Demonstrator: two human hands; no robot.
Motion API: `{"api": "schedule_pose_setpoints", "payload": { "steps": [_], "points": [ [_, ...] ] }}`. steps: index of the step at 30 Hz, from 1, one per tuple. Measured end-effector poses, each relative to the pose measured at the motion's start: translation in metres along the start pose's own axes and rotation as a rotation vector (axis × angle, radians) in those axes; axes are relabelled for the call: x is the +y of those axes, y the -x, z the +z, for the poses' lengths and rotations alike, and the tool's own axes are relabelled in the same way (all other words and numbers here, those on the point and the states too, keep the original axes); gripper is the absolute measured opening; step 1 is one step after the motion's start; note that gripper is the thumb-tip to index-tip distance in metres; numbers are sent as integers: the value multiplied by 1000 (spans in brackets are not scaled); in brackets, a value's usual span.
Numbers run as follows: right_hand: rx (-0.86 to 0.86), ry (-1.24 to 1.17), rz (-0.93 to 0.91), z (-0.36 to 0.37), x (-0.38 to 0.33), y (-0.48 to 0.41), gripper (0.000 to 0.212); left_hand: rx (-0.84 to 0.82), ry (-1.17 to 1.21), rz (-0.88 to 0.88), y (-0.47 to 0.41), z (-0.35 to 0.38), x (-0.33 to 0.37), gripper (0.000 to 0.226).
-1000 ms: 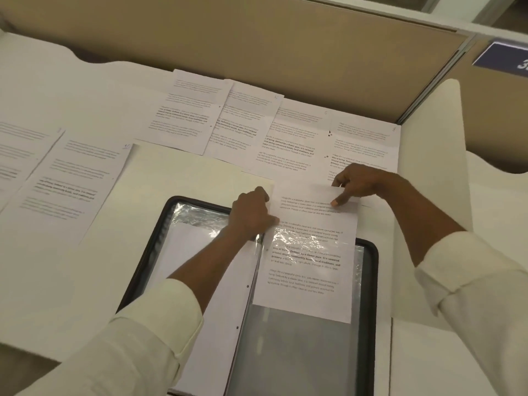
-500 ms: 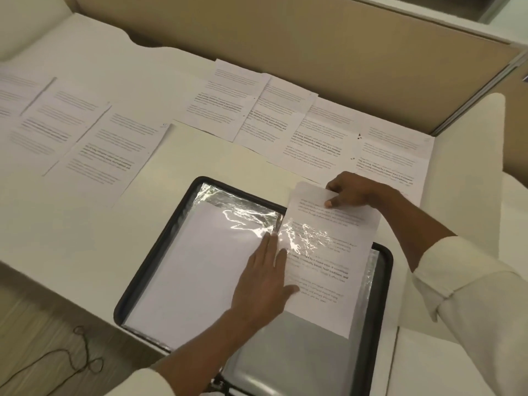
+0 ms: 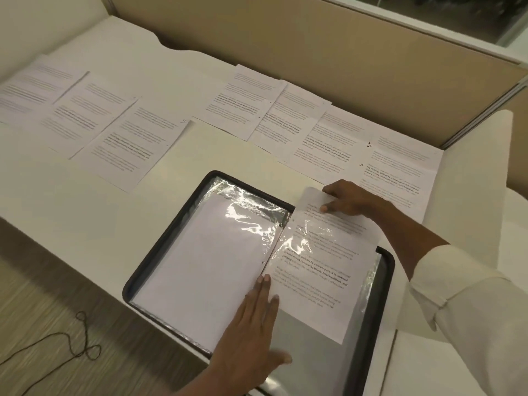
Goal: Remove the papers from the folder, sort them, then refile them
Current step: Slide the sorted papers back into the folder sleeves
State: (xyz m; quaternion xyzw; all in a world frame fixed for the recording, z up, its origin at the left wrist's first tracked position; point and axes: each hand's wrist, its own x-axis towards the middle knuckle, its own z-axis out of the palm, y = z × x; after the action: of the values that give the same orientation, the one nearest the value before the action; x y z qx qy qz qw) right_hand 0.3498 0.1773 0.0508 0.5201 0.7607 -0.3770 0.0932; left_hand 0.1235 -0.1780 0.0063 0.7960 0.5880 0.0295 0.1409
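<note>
A black-edged folder (image 3: 160,252) with clear plastic sleeves lies open on the white desk. A printed sheet (image 3: 320,270) sits partway in the right-hand sleeve, its top end sticking out past the folder. My right hand (image 3: 347,200) pinches that top edge. My left hand (image 3: 251,324) lies flat with straight fingers on the folder's middle, at the sheet's lower left edge. The left-hand sleeve holds a blank white page (image 3: 208,261). Several printed sheets lie in two rows on the desk: one row (image 3: 323,132) behind the folder, another (image 3: 85,115) to the left.
A beige partition wall (image 3: 314,52) runs along the desk's far side. A second white desk section (image 3: 474,172) adjoins at the right. Below the desk's near edge at the left, a thin dark cord (image 3: 71,344) lies on the grey floor.
My left hand left the sheet's top left corner and came down flat on the folder's middle. The right hand keeps the top edge. The view swung left.
</note>
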Motion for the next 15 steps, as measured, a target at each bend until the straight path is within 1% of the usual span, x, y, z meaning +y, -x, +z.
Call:
{"api": "schedule_pose_setpoints", "payload": {
  "steps": [3,5,7,11,15],
  "points": [
    [-15,12,-9,-7,2,-2,25,-5,-13,17,15,1,-2,122],
    [-39,-3,-14,-10,6,-5,27,23,3,16,25,6,-2,115],
    [-84,-26,-13,-11,5,-6,26,35,22,-5,31,9,-1,110],
    [-209,-39,-5,-6,-7,-2,23,31,-4,-31,33,8,5,109],
    [-267,-58,-3,0,-15,6,19,52,-1,-38,36,9,7,107]
  ]
}}
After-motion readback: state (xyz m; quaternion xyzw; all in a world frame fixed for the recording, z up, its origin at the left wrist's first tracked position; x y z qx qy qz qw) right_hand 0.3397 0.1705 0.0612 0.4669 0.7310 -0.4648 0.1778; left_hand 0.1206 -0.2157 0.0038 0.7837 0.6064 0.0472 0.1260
